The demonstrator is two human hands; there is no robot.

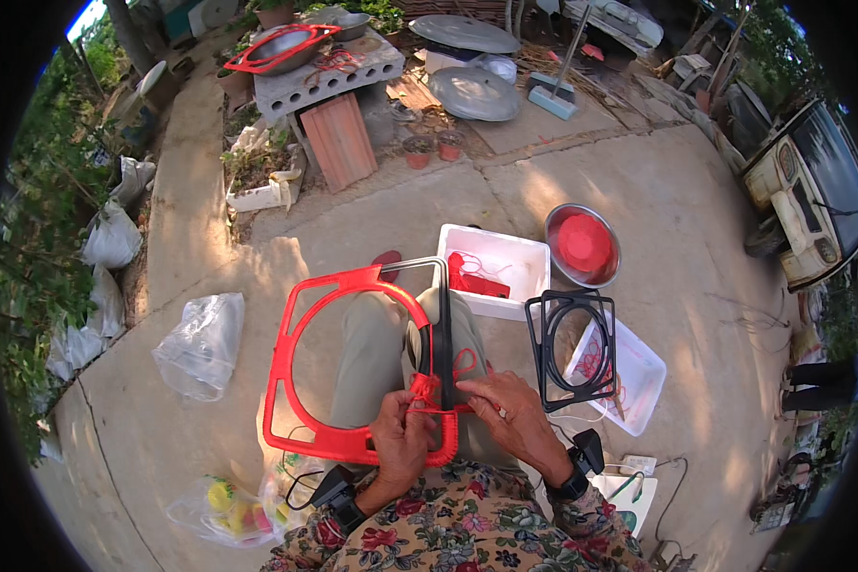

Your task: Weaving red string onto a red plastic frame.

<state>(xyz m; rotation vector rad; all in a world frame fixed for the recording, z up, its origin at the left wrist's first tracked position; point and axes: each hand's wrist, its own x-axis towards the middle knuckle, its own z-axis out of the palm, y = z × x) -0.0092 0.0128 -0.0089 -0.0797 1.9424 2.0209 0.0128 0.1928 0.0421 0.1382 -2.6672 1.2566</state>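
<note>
Across my lap lies a square frame point(281, 391) with a ring inside it. Most of it is wrapped in red, while bare black and grey metal shows along its right side and at the top right corner. My left hand point(400, 443) is closed on the frame's lower bar, thumb and fingers pressed at the red wrapping near the lower right corner. Just right of that bar, my right hand point(517, 415) is closed, its fingertips pinching red cord point(464, 362). A small loop of the cord stands up above those fingertips. The palm side of both hands is hidden.
Ahead sits a white box point(496, 303) with red cord inside, beside a metal bowl point(612, 272) holding red material. Bare black frames point(534, 348) lean on another white box point(646, 381) at right. Plastic bags point(200, 343) lie left. A concrete slab point(381, 71) stands farther off.
</note>
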